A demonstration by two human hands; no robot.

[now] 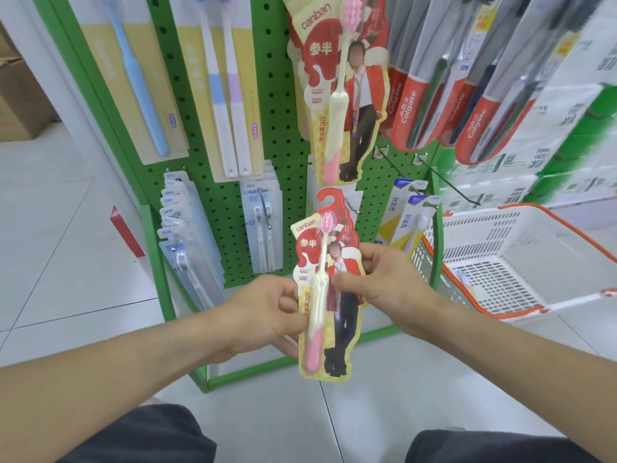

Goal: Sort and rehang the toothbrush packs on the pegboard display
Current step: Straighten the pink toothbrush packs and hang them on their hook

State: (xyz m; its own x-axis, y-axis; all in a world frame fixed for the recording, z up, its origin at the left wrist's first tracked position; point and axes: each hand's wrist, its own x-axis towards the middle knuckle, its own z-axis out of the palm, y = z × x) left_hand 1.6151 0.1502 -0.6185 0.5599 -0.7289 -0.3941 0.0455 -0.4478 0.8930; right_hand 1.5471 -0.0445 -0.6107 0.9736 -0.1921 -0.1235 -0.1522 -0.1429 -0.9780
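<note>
Green pegboard (pixel 230 182) fills the upper half of the view, standing on a pale tiled shop floor (pixel 63 202), with a white-and-orange basket (pixel 521 259) at about three o'clock. Near the centre, both hands hold one canban toothbrush pack (pixel 325 295) upright in front of the board's lower edge: the left hand (pixel 263 315) pinches its left edge at nine o'clock of the pack, and the right hand (pixel 384 279) grips the right edge, thumb across the front. A matching hung pack (pixel 340 95) dangles at twelve o'clock, with Colgate packs (pixel 444 95) at about one o'clock and clear blister packs (pixel 263 225) at ten o'clock. I judge the pack light and thin, a card backing that bends easily and a slick plastic bubble over the brush. Its red hook cut-out (pixel 329 198) at the top looks like the weak spot, so holding the card edges below it seems safest when threading it onto a peg.
</note>
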